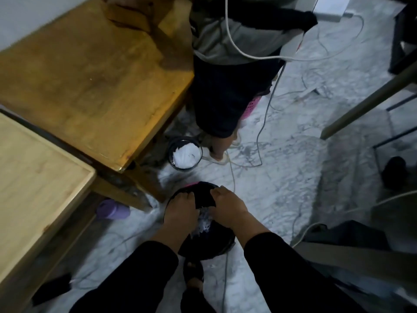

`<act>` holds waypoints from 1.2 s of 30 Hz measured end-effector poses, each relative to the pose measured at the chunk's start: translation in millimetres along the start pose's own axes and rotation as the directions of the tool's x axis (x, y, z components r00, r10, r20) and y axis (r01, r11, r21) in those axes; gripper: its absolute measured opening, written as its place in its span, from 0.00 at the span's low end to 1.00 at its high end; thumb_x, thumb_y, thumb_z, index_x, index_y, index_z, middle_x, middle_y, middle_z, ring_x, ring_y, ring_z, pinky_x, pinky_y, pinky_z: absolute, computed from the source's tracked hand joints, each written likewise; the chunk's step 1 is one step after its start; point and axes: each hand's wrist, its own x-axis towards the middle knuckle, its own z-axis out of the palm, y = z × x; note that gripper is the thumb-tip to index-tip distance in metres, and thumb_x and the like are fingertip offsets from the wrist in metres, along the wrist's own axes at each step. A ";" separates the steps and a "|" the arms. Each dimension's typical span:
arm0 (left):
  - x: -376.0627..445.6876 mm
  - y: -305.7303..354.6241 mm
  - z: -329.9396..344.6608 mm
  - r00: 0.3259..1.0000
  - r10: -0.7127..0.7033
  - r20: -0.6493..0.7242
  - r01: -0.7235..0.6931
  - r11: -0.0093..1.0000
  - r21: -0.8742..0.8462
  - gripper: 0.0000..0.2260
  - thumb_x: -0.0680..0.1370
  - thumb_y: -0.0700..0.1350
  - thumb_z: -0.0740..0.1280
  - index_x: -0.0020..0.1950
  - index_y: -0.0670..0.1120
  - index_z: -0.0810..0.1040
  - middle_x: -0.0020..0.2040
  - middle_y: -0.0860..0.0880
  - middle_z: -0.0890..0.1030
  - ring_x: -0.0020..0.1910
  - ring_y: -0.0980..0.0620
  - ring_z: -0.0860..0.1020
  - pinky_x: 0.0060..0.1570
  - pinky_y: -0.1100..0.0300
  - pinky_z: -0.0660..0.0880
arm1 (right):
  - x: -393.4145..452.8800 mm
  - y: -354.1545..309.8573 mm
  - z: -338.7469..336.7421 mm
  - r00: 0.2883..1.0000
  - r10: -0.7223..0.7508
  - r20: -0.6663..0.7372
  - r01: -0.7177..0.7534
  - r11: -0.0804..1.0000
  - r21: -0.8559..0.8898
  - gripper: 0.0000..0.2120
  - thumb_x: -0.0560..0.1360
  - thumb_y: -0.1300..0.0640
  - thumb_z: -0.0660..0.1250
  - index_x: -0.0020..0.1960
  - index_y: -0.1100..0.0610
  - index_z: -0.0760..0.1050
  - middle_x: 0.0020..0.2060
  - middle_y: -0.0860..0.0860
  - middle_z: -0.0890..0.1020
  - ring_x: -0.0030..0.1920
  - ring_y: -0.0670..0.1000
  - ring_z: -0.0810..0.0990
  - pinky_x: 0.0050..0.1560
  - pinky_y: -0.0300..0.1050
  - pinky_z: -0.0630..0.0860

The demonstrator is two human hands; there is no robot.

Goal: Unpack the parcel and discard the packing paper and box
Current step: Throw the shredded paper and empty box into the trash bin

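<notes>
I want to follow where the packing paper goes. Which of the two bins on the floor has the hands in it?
The nearer bin, lined with a black bag, with both hands at its mouth. The farther bin, by the table leg, holds white paper and is untouched.

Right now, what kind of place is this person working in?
Probably a home room or small workroom: bare wooden tables stand on a pale marbled floor strewn with loose white cables, and two small round bins, one holding white paper, sit beside them.
</notes>
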 end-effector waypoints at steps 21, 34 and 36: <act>-144.7 -168.3 -183.8 0.780 -0.215 -0.588 0.225 0.973 -0.058 0.26 0.80 0.50 0.55 0.73 0.37 0.57 0.70 0.40 0.66 0.69 0.44 0.63 0.71 0.55 0.59 | -43.8 -252.7 -115.9 0.861 -0.398 -0.318 0.331 0.912 -0.243 0.28 0.81 0.49 0.53 0.75 0.60 0.49 0.76 0.54 0.55 0.76 0.52 0.51 0.73 0.45 0.56; -221.9 -322.1 -33.8 0.593 -0.767 -0.244 0.620 0.629 -0.469 0.47 0.70 0.73 0.46 0.69 0.33 0.63 0.67 0.31 0.67 0.68 0.31 0.64 0.63 0.43 0.68 | 38.2 -346.9 28.8 0.794 -0.608 0.001 0.596 0.779 -0.196 0.47 0.62 0.31 0.62 0.71 0.59 0.55 0.69 0.55 0.62 0.69 0.55 0.63 0.71 0.46 0.63; -221.2 -331.3 -24.3 0.528 -0.818 -0.229 0.641 0.560 -0.525 0.50 0.67 0.75 0.48 0.71 0.34 0.57 0.70 0.30 0.61 0.70 0.30 0.59 0.67 0.40 0.62 | 52.1 -354.7 34.2 0.742 -0.669 0.042 0.658 0.715 -0.237 0.54 0.61 0.27 0.58 0.75 0.59 0.46 0.74 0.56 0.53 0.74 0.55 0.53 0.74 0.44 0.49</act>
